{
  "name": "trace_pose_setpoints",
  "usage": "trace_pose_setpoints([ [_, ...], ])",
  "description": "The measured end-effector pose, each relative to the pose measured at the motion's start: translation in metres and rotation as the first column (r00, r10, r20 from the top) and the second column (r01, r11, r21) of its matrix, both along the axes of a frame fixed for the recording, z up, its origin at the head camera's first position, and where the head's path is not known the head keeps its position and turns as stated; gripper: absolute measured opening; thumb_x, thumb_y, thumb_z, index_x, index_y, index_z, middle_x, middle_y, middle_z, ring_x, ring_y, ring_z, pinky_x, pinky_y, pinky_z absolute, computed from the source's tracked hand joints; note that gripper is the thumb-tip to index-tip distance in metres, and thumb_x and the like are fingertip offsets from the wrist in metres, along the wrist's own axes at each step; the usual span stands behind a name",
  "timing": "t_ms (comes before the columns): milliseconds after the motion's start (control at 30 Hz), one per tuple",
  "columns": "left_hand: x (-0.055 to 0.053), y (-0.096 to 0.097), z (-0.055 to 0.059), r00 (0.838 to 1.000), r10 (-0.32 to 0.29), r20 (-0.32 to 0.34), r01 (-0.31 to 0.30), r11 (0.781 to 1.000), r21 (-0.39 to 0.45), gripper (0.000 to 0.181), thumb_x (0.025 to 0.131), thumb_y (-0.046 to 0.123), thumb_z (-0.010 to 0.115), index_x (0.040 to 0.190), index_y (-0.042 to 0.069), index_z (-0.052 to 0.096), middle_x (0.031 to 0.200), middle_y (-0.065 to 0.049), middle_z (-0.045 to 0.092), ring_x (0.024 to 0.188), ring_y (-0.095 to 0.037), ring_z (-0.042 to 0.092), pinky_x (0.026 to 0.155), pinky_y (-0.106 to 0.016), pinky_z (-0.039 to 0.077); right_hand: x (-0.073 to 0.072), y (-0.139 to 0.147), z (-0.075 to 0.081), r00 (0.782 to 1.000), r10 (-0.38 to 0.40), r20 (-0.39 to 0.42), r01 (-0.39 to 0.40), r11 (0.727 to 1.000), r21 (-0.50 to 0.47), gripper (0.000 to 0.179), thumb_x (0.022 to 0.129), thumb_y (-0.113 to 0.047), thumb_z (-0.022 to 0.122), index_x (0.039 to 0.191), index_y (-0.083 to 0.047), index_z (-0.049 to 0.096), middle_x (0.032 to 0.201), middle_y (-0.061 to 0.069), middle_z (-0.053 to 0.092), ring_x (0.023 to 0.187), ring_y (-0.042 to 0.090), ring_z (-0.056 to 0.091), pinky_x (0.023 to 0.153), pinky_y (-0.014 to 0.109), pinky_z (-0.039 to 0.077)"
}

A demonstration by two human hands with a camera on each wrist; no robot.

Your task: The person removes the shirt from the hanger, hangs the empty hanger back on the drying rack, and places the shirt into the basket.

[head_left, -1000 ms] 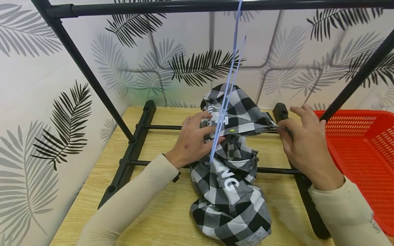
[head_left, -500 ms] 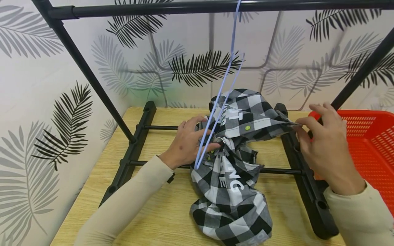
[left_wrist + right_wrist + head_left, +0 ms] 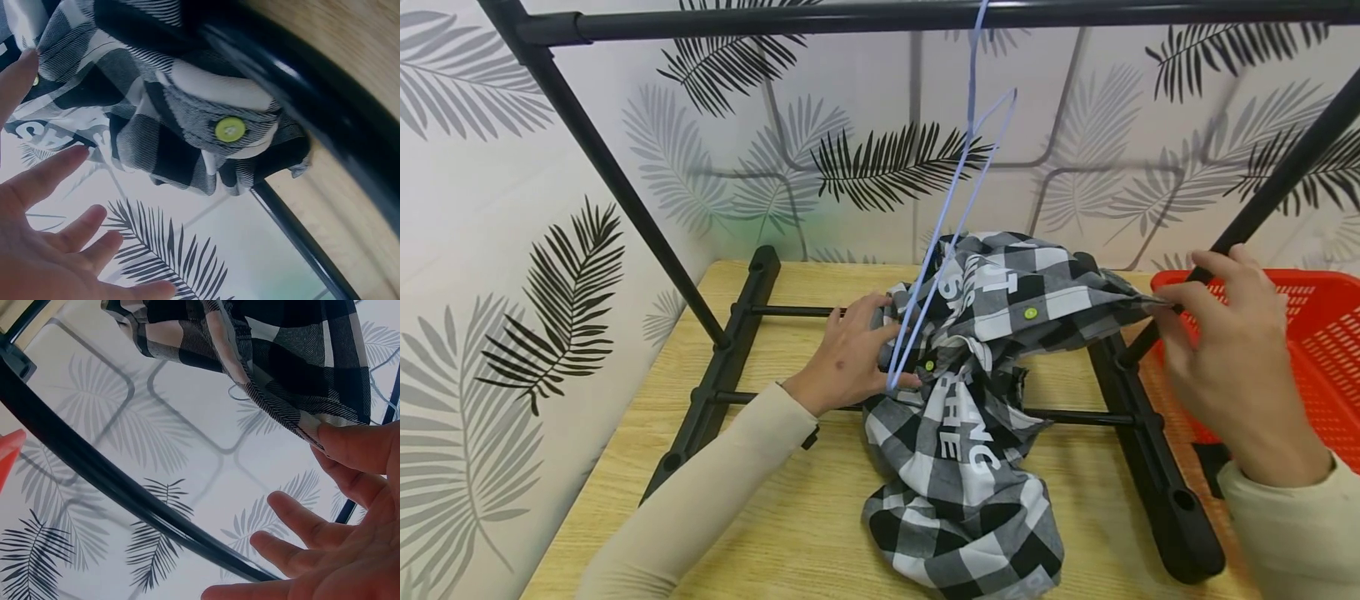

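A black-and-white checked shirt (image 3: 977, 492) with white lettering and green buttons lies bunched across the rack's lower bars. My right hand (image 3: 1240, 367) pinches its edge between thumb and index finger, stretching the cloth rightward; the right wrist view shows the pinched shirt (image 3: 300, 356) with the other fingers spread. My left hand (image 3: 853, 350) rests at the shirt's left side, by the lower end of the hanger. In the left wrist view its fingers (image 3: 59, 172) are spread and fairly straight, with the thumb against the cloth. A light purple hanger (image 3: 951, 192) hangs from the top bar, partly in front of the shirt.
The black rack's top bar (image 3: 775, 22) crosses above my hands. Its feet (image 3: 1157, 475) stand on a wooden table (image 3: 790, 517). A red plastic basket (image 3: 1326, 350) is at the right. Behind is a leaf-patterned covering (image 3: 662, 183).
My right hand has moved right, drawing the shirt's edge out with it. The hanger's lower end has swung left, then slightly back. My left hand has shifted a little left.
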State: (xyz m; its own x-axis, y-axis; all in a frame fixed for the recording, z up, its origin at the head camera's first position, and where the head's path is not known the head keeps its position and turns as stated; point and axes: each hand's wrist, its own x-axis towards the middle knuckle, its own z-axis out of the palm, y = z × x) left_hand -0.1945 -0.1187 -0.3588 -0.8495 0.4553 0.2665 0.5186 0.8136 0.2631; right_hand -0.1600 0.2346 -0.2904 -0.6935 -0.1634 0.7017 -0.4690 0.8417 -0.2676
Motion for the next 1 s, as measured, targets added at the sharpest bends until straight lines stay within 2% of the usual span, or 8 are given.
trace_pose_setpoints([
  [133,0.000,-0.003,-0.005,0.999,0.009,0.033,-0.007,0.999,-0.050,0.054,0.077,0.051,0.083,0.115,0.014,0.072,0.148,-0.019,0.040,0.141,-0.035,0.032,0.104,-0.072,0.025,0.001,0.003,0.003,1.000,-0.008,0.006,0.008,1.000,0.000,0.012,0.084,0.014,0.068,0.095,0.011,0.064,0.134,0.038,0.047,0.137,0.057,0.030,0.110,0.073,0.012],
  [233,0.001,-0.005,-0.010,0.999,0.013,0.053,-0.009,0.997,-0.077,0.050,0.076,0.050,0.084,0.105,0.011,0.073,0.148,-0.021,0.039,0.140,-0.037,0.031,0.101,-0.070,0.028,0.003,0.005,0.004,0.999,-0.026,0.029,0.027,1.000,-0.004,0.011,0.085,0.014,0.067,0.095,0.012,0.063,0.136,0.039,0.045,0.139,0.056,0.027,0.110,0.073,0.009],
  [300,-0.001,-0.009,-0.017,0.998,0.006,0.056,-0.001,0.996,-0.090,0.051,0.077,0.053,0.081,0.102,0.010,0.073,0.148,-0.022,0.039,0.140,-0.037,0.031,0.101,-0.070,0.028,0.005,0.006,0.005,0.998,-0.043,0.050,0.044,0.999,-0.007,0.012,0.086,0.013,0.066,0.097,0.012,0.063,0.137,0.039,0.043,0.141,0.055,0.025,0.110,0.073,0.008],
  [467,0.004,-0.013,-0.023,0.994,-0.033,0.108,0.042,0.995,-0.085,0.055,0.084,0.051,0.076,0.113,0.003,0.072,0.148,-0.026,0.039,0.140,-0.041,0.031,0.103,-0.075,0.020,0.007,0.010,0.006,0.994,-0.074,0.078,0.075,0.997,-0.015,0.013,0.087,0.012,0.065,0.099,0.014,0.061,0.140,0.039,0.041,0.143,0.053,0.022,0.111,0.071,0.006],
  [500,0.008,-0.011,-0.018,0.991,-0.032,0.131,0.043,0.996,-0.081,0.056,0.084,0.047,0.077,0.116,0.002,0.071,0.147,-0.027,0.040,0.140,-0.042,0.031,0.103,-0.077,0.020,0.007,0.011,0.006,0.993,-0.081,0.081,0.082,0.997,-0.015,0.013,0.087,0.012,0.064,0.099,0.015,0.061,0.140,0.038,0.041,0.143,0.053,0.022,0.111,0.071,0.006],
  [600,0.008,-0.010,-0.018,0.987,-0.023,0.158,0.037,0.995,-0.089,0.057,0.082,0.048,0.080,0.116,0.003,0.072,0.146,-0.025,0.042,0.140,-0.040,0.032,0.103,-0.076,0.020,0.007,0.014,0.007,0.993,-0.095,0.074,0.097,0.995,-0.012,0.013,0.087,0.013,0.064,0.099,0.015,0.060,0.140,0.038,0.042,0.143,0.052,0.022,0.113,0.068,0.008],
  [800,0.006,-0.006,-0.021,0.977,0.044,0.210,-0.018,0.992,-0.122,0.051,0.074,0.044,0.088,0.109,0.008,0.076,0.143,-0.017,0.047,0.140,-0.035,0.034,0.104,-0.076,0.018,0.007,0.021,0.006,0.992,-0.121,0.026,0.122,0.993,-0.002,0.011,0.087,0.013,0.062,0.098,0.016,0.060,0.138,0.038,0.044,0.142,0.051,0.026,0.116,0.063,0.014],
  [1000,0.008,-0.006,-0.024,0.972,0.038,0.232,-0.005,0.990,-0.139,0.043,0.080,0.040,0.084,0.108,0.009,0.076,0.144,-0.019,0.046,0.140,-0.035,0.032,0.104,-0.076,0.017,0.008,0.028,0.007,0.990,-0.137,-0.021,0.138,0.990,0.004,0.012,0.087,0.014,0.058,0.099,0.015,0.059,0.140,0.037,0.043,0.143,0.050,0.026,0.117,0.060,0.013],
])
